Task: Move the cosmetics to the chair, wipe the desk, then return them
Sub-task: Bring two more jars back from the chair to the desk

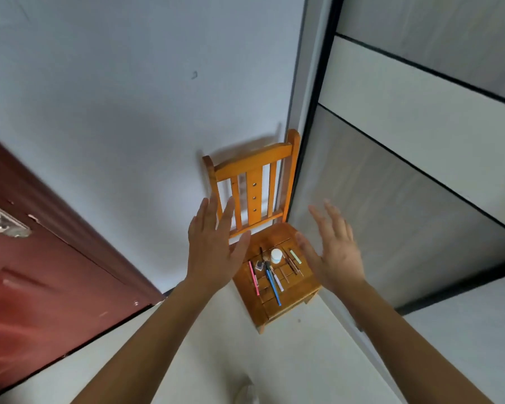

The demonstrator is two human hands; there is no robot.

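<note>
The pale wall [129, 112] stands behind at 12 o'clock, a grey panelled wardrobe front [405, 199] closes the side at 3 o'clock, and a red-brown door [41, 272] lies off at 9 o'clock. The wooden chair [277, 309] sits tight in that corner. Its back is against the wall and its 3 o'clock side is just beside the panel, so open room lies only at 6 and 9 o'clock, over the light floor [289, 360]. The table is not in view.

Both hands are spread wide and hold nothing. The left hand [213, 246] hovers at 9 o'clock of the seat and the right hand [336, 252] at 3 o'clock.

The cosmetics lie in a loose cluster on the slatted seat.
- **Jar:** the white jar [276, 256] stands upright at 12 o'clock. It looks rigid, light and smooth, and is best taken round its sides from above.
- **Small case:** a small dark case [259, 265] sits just beside the jar at 8 o'clock.
- **Sticks:** the blue pencil [273, 284] runs toward 6 o'clock, the pink pencil [253, 277] lies at 9, the thin brown pencils [292, 263] and a pale green stick [294, 256] at 2.

The sticks are thin, stiff and likely to roll — pinch them mid-length, several at once. The seat has no lip, and the blue pencil's tip lies near the front edge — a careless sweep could send things to the floor.
</note>
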